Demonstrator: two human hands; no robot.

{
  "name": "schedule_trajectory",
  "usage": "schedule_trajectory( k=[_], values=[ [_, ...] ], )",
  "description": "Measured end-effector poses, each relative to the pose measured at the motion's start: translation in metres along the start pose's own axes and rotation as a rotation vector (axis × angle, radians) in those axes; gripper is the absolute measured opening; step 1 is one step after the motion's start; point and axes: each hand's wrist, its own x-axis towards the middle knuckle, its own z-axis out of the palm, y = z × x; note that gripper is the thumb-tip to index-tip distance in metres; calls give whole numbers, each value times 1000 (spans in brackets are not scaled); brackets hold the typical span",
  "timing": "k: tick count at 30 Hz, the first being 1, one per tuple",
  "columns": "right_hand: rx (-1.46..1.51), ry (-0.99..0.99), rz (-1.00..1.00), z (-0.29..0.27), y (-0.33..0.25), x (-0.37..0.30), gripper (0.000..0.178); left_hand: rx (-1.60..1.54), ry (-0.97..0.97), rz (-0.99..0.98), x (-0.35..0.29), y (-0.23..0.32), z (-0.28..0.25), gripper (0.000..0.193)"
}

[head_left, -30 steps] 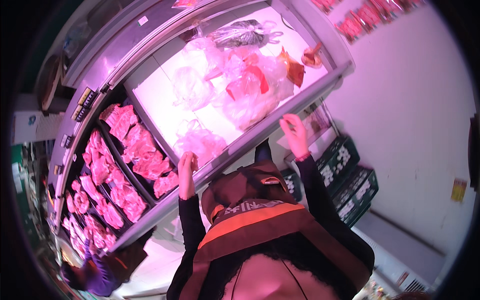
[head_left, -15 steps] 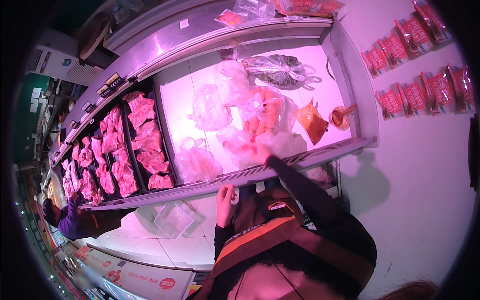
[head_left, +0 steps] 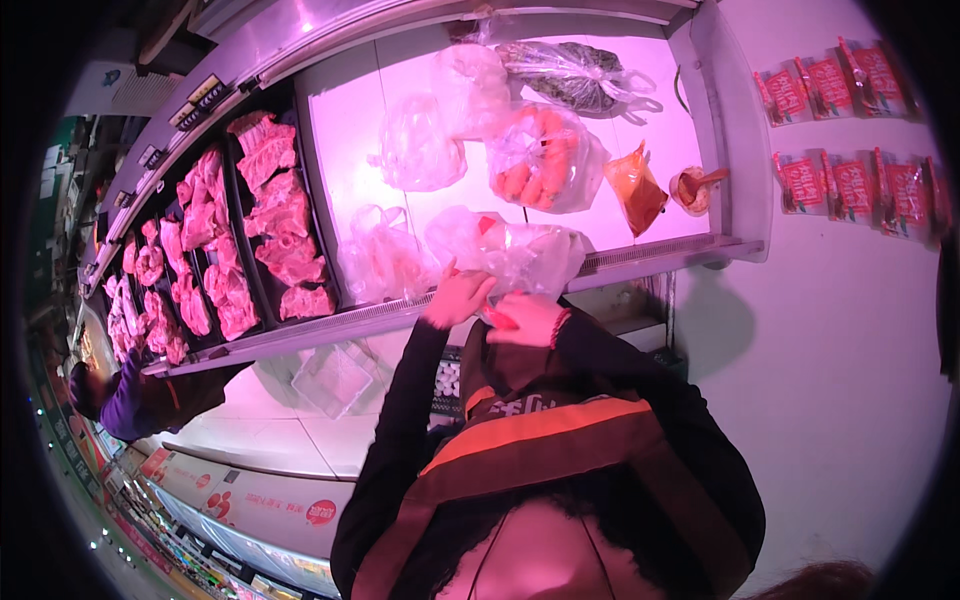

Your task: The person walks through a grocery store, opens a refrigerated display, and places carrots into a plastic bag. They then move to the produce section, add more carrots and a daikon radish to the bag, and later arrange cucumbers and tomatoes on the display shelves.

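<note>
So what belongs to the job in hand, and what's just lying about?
In use:
left hand
right hand
clear plastic bag at both hands

Lying about:
orange-filled bag
dark-filled bag
orange-brown packet
raw meat
red packets

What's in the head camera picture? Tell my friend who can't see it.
A person's left hand and right hand are close together at a translucent plastic bag near the edge of a pink-lit display case. More bags lie beyond it, and raw meat sits in black trays to the left.
</note>
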Motion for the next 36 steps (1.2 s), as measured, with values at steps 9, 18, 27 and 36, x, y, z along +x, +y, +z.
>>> schedule_trajectory(
  k=[9, 18, 27, 36],
  values=[
    [-401, 56, 851, -5, 134, 46, 97, 306, -410, -399, 68, -52, 24, 59],
    [-223, -63, 919, -6, 254, 8, 122, 334, 40, -721, 74, -70, 87, 135],
    [-48, 396, 588, -122, 168, 63, 37, -195, 602, -331, 108, -38, 8, 33],
    [-41, 274, 571, -152, 204, 163, 27, 357, 426, 93, 244, -13, -9, 41]
  ],
)
